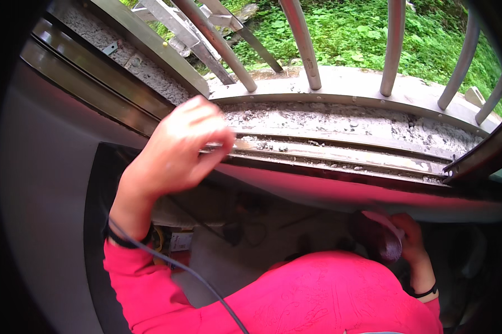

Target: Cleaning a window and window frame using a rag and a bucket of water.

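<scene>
My left hand (182, 146), blurred and with its fingers curled toward the thumb, is over the left end of the metal window track (347, 158). Whether anything small sits between its fingertips cannot be made out. Grit and dark crumbs lie in the track's grooves and along the rough sill (338, 121) beyond it. Lower right, in shade below the window, my right hand (410, 238) grips a dark purplish object (378, 238) with a paler pink edge, perhaps a cup or a pouch.
Metal security bars (303, 46) rise from the outer ledge (343, 81), with green plants (355, 33) behind. A metal window frame (109, 89) runs along the left. A dark cable (192, 273) crosses in front of my left sleeve. Shaded items lie below the window.
</scene>
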The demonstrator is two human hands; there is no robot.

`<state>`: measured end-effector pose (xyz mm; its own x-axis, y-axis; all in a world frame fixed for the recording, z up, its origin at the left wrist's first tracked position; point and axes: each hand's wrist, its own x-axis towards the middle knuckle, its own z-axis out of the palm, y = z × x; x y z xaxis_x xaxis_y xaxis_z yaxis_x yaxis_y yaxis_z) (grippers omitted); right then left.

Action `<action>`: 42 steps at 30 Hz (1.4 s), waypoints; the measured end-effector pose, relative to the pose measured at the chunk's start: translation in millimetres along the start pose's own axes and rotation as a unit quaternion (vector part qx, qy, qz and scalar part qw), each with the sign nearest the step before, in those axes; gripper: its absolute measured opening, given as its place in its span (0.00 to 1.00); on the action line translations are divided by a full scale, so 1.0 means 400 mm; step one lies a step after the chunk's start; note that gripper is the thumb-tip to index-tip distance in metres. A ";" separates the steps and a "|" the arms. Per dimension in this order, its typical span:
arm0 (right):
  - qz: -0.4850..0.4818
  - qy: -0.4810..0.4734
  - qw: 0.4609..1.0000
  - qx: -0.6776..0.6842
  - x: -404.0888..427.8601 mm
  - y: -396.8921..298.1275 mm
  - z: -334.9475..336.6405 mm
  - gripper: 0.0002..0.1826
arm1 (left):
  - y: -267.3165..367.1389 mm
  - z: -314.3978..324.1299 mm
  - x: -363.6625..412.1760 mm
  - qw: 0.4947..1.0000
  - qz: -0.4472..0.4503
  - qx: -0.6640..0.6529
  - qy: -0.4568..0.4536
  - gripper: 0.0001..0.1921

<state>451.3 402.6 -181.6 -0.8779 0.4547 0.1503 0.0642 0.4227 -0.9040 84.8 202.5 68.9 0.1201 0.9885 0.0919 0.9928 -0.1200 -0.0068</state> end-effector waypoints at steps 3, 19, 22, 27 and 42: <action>0.025 0.003 1.000 0.010 -0.008 0.012 -0.016 0.17 | 0.068 -0.028 -0.102 0.964 -0.142 -0.020 -0.223 0.11; -0.010 -0.063 0.997 -0.045 0.031 0.040 -0.009 0.23 | 0.029 0.057 0.161 0.954 -0.271 -0.049 -0.114 0.17; 0.004 -0.064 0.997 -0.039 0.023 0.050 -0.020 0.22 | 0.028 0.044 0.164 0.950 -0.265 -0.098 -0.133 0.11; -0.014 -0.072 0.996 -0.041 0.025 0.067 -0.032 0.20 | 0.028 0.051 0.151 0.945 -0.279 -0.126 -0.113 0.06; -0.033 -0.086 0.996 -0.013 0.033 0.044 -0.012 0.20 | 0.036 0.009 0.062 0.922 -0.326 -0.208 0.011 0.05</action>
<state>442.9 419.7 -193.5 -0.9487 0.2854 0.1357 0.0142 0.4677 -0.8838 101.9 225.7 67.6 -0.5064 0.8615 -0.0380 0.7655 0.4694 0.4400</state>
